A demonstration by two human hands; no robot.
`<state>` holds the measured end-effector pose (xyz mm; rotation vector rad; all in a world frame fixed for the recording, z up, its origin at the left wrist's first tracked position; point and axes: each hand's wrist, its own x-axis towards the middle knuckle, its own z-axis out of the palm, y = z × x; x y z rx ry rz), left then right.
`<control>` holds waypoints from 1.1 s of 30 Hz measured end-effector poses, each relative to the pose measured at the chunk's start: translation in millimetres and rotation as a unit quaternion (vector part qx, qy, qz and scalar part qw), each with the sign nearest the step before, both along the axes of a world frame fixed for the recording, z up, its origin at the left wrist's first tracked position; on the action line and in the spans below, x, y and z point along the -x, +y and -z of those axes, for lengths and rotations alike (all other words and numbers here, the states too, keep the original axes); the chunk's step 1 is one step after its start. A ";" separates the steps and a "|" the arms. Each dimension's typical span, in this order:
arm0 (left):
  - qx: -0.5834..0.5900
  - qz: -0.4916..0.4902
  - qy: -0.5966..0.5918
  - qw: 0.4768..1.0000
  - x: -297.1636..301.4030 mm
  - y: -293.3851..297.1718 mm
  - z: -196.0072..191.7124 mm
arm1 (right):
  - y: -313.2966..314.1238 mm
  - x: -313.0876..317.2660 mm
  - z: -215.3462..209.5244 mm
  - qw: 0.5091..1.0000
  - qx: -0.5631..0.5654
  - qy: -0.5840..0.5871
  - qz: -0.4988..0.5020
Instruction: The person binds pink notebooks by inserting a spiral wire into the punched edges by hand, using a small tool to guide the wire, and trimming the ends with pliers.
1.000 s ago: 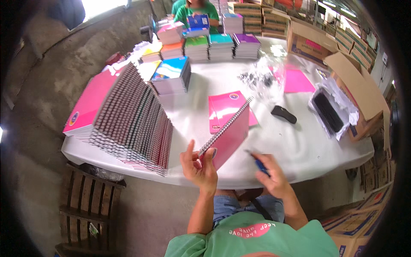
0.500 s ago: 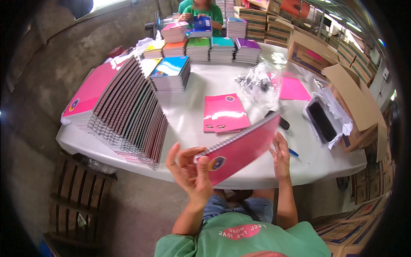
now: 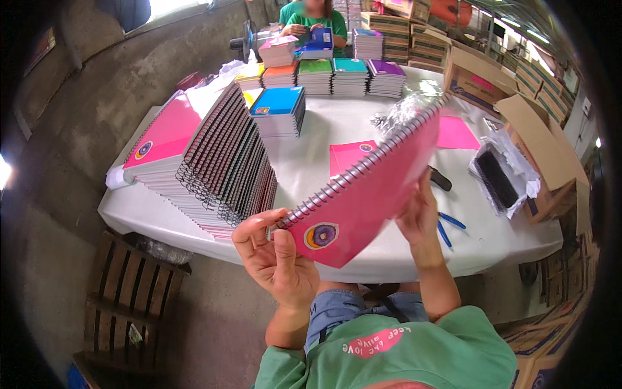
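A pink spiral notebook [image 3: 369, 201] with a round purple-and-yellow emblem is held up, tilted, above the table's near edge. My left hand [image 3: 278, 262] pinches its lower left corner, thumb by the cover and fingers at the end of the black wire coil. At the opposite side my right hand [image 3: 418, 217] grips the edge, its fingertips partly hidden behind the notebook. Behind it lies a pink cover [image 3: 346, 155], mostly covered from view. To the left stands a tall stack of pink spiral notebooks [image 3: 162, 152], coils facing the middle.
Blue-handled pliers [image 3: 447, 227] and a black tool [image 3: 440, 179] lie right of my right hand. Beyond are an opened package of black coils [image 3: 495, 175], cardboard boxes [image 3: 483, 78], clear plastic [image 3: 414, 107] and colored notebook stacks [image 3: 278, 110]. People in green stand across the white table [image 3: 304, 149].
The notebook has risen and tilted up, its far coil end higher, now covering more of the pink covers behind. The pliers' handles show more. The whole view has shifted slightly.
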<state>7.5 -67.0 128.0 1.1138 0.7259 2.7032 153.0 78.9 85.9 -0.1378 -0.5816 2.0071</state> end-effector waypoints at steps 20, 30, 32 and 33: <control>0.159 -0.372 0.060 0.913 193.3 -67.0 -38.2 | 142.6 122.6 -169.9 0.969 -0.212 -0.128 -0.014; 0.233 -0.287 0.115 0.922 227.5 -47.8 -65.3 | 76.5 314.2 -274.5 0.673 -0.713 -0.189 -0.051; 0.228 -0.254 0.126 0.932 227.7 -43.5 -64.4 | 34.5 319.3 -277.8 0.582 -0.727 -0.349 -0.102; 0.218 -0.248 0.130 0.935 228.4 -40.5 -63.1 | 26.2 327.3 -275.4 0.528 -0.767 -0.348 -0.111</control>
